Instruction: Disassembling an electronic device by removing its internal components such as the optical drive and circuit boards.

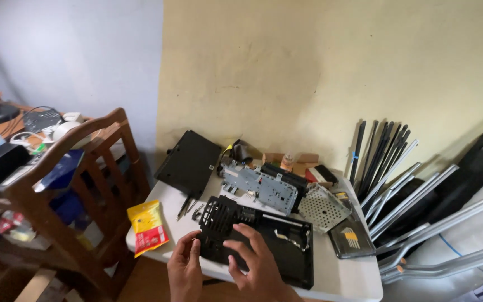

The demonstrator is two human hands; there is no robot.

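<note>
A black plastic device chassis (286, 246) lies open on a small white table (342, 274), with a black vented inner frame (225, 218) resting on its left part. My right hand (255, 260) lies flat on the chassis, fingers spread over the vented frame. At the near left corner of the chassis my left hand (184, 267) touches the edge with its fingertips, holding nothing. Behind the chassis sit a grey metal drive assembly (261, 187), a perforated metal shield (322, 208) and a black flat cover (188, 162) leaning against the wall.
A yellow and red packet (147, 226) hangs over the table's left edge. A wooden chair (79, 190) stands to the left before a cluttered desk (23, 134). Black rods (378, 154) and grey metal tubes (437, 218) lean at the right. A screwdriver (184, 206) lies beside the cover.
</note>
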